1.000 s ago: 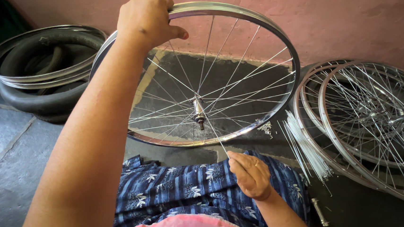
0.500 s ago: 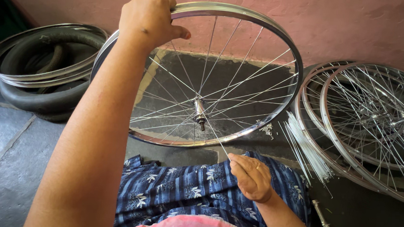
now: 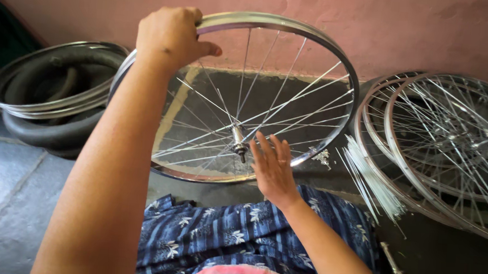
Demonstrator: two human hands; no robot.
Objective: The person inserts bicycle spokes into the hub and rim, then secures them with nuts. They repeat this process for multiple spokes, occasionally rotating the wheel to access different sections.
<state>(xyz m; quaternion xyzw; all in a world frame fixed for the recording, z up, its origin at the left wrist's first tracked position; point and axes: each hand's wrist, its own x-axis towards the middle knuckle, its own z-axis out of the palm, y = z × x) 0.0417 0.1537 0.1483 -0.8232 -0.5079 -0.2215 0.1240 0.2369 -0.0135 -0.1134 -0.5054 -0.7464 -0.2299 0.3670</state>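
Left hand (image 3: 169, 37) fingers grasping wheel rim (image 3: 297, 29); right hand (image 3: 273, 167) fingers released, spread by hub (image 3: 238, 142)

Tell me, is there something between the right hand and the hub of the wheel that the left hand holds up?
Nothing visible does. The right hand is open, its fingers reaching among the spokes just right of the hub. The left hand grips the top of the rim. Only thin spokes run around the hub.
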